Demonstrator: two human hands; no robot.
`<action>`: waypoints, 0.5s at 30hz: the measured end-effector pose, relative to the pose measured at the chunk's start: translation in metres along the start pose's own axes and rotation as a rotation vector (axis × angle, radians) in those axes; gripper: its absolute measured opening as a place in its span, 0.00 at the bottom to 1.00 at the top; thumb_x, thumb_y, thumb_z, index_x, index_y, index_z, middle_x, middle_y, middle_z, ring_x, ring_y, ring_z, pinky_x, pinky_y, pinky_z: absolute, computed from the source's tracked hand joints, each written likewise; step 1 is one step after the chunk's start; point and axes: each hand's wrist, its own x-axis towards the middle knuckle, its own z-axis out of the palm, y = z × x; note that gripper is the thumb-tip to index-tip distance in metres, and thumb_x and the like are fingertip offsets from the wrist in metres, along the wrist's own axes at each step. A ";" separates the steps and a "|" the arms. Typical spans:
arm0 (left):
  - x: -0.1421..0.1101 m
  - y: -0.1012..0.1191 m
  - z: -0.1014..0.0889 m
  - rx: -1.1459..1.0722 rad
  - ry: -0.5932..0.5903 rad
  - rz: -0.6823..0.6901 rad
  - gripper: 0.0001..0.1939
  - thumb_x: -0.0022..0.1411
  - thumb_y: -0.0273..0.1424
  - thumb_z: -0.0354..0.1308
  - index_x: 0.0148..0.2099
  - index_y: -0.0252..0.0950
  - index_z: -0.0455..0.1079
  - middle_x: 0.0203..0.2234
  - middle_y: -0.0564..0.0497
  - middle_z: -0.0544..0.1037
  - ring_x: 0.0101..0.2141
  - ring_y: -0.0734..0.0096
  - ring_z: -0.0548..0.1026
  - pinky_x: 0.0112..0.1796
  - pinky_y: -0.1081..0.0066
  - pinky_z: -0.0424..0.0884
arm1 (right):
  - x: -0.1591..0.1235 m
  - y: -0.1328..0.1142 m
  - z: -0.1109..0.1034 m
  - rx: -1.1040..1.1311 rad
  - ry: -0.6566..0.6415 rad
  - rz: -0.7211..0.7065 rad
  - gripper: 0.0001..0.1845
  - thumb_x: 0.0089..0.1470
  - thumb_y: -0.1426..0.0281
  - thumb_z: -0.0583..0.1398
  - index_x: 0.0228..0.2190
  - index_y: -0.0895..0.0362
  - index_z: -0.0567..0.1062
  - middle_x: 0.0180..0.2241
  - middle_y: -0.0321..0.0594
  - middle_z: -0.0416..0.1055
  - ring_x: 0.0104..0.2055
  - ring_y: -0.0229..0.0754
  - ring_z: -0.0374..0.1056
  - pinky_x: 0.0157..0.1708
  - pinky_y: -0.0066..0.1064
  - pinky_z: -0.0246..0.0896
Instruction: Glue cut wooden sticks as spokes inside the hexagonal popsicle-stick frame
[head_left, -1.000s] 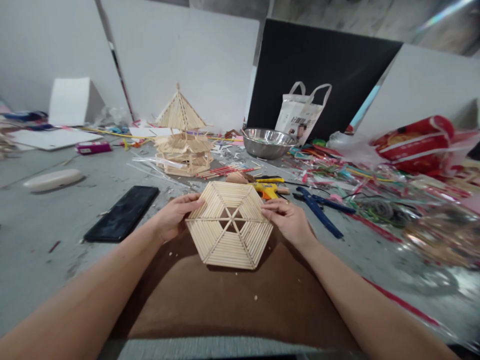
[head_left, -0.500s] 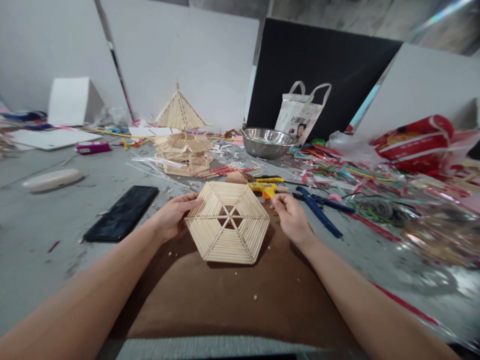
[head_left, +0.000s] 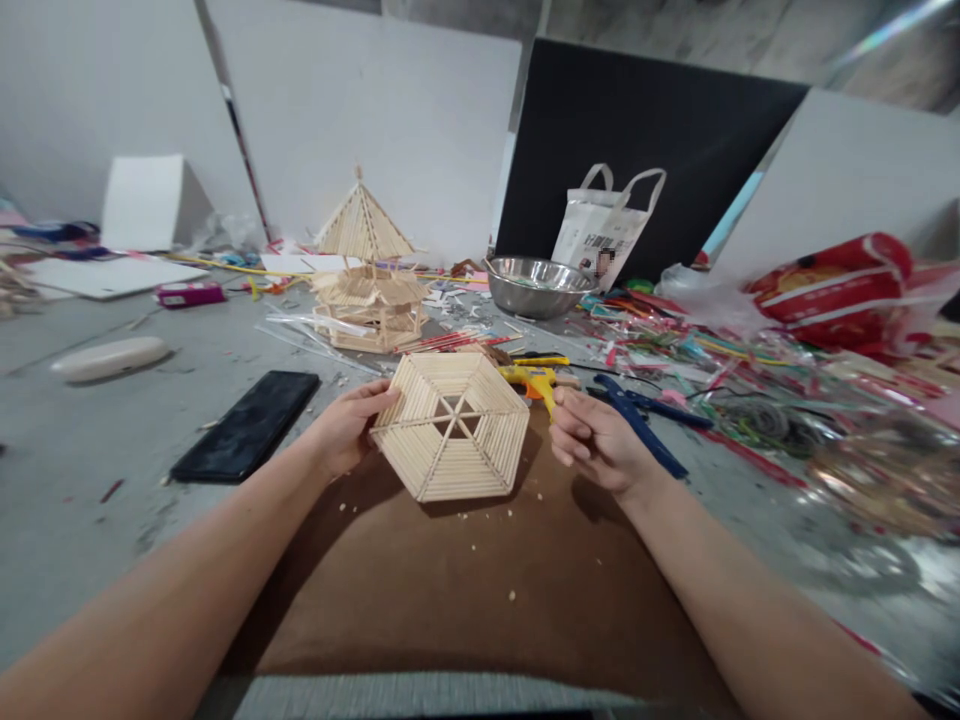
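Observation:
My left hand (head_left: 352, 428) grips the left corner of a hexagonal panel (head_left: 491, 425) made of thin wooden sticks, with spokes crossing a hole at its middle. The panel is tilted above a brown mat (head_left: 420, 590). To its right, apart from it, my right hand (head_left: 596, 438) has its fingers curled and pinched together; whatever they hold, if anything, is too small to make out. Just behind those fingers lies a yellow glue gun (head_left: 536, 380). A pair of blue-handled pliers (head_left: 637, 425) rests beyond the right hand.
A stick-built pagoda model (head_left: 367, 290) stands at the back, near a steel bowl (head_left: 540, 290) and a white tote bag (head_left: 604, 235). A black phone (head_left: 247, 425) lies at left with a white oblong case (head_left: 112, 358). Plastic scraps (head_left: 720, 355) and a red bag (head_left: 832, 290) clutter the right.
My left hand has turned the panel slightly, raising its right side and lower edge. My right hand has moved a little right and down, away from the panel, its fingers still curled.

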 end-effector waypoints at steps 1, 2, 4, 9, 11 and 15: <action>0.000 0.000 0.000 -0.007 0.004 0.014 0.13 0.49 0.22 0.54 0.40 0.30 0.67 0.28 0.46 0.76 0.27 0.68 0.74 0.27 0.70 0.71 | -0.002 0.000 0.001 -0.010 -0.046 0.028 0.09 0.47 0.64 0.54 0.23 0.54 0.58 0.13 0.24 0.43 0.11 0.28 0.41 0.11 0.22 0.47; 0.001 0.000 0.000 -0.014 0.015 0.029 0.13 0.49 0.22 0.54 0.40 0.30 0.67 0.28 0.46 0.76 0.26 0.68 0.74 0.27 0.71 0.71 | -0.003 0.000 0.002 -0.026 -0.091 0.054 0.09 0.47 0.64 0.54 0.24 0.54 0.58 0.12 0.23 0.43 0.11 0.28 0.39 0.10 0.21 0.43; 0.001 0.001 0.001 -0.029 0.046 0.061 0.13 0.49 0.21 0.53 0.40 0.30 0.67 0.28 0.46 0.75 0.26 0.69 0.74 0.27 0.71 0.71 | -0.006 0.001 0.003 -0.064 -0.168 0.087 0.10 0.46 0.62 0.55 0.24 0.54 0.59 0.11 0.23 0.42 0.11 0.28 0.39 0.10 0.20 0.39; 0.002 0.002 0.002 -0.055 0.124 0.125 0.10 0.50 0.21 0.52 0.38 0.31 0.67 0.26 0.49 0.75 0.25 0.70 0.73 0.26 0.72 0.71 | -0.008 0.002 0.002 -0.086 -0.250 0.073 0.15 0.44 0.58 0.54 0.19 0.55 0.60 0.09 0.23 0.39 0.11 0.28 0.39 0.11 0.21 0.38; 0.003 0.003 0.001 -0.068 0.177 0.148 0.09 0.50 0.21 0.52 0.36 0.31 0.67 0.25 0.50 0.75 0.24 0.72 0.73 0.24 0.74 0.70 | -0.009 0.002 0.001 -0.069 -0.273 0.067 0.16 0.44 0.57 0.54 0.17 0.55 0.60 0.09 0.24 0.39 0.11 0.28 0.39 0.12 0.21 0.38; 0.004 0.003 -0.001 -0.086 0.213 0.186 0.08 0.50 0.22 0.53 0.35 0.33 0.67 0.23 0.53 0.75 0.21 0.76 0.72 0.21 0.77 0.68 | -0.005 0.007 0.000 -0.133 -0.181 0.013 0.17 0.44 0.57 0.53 0.15 0.55 0.58 0.09 0.24 0.41 0.11 0.29 0.41 0.12 0.23 0.40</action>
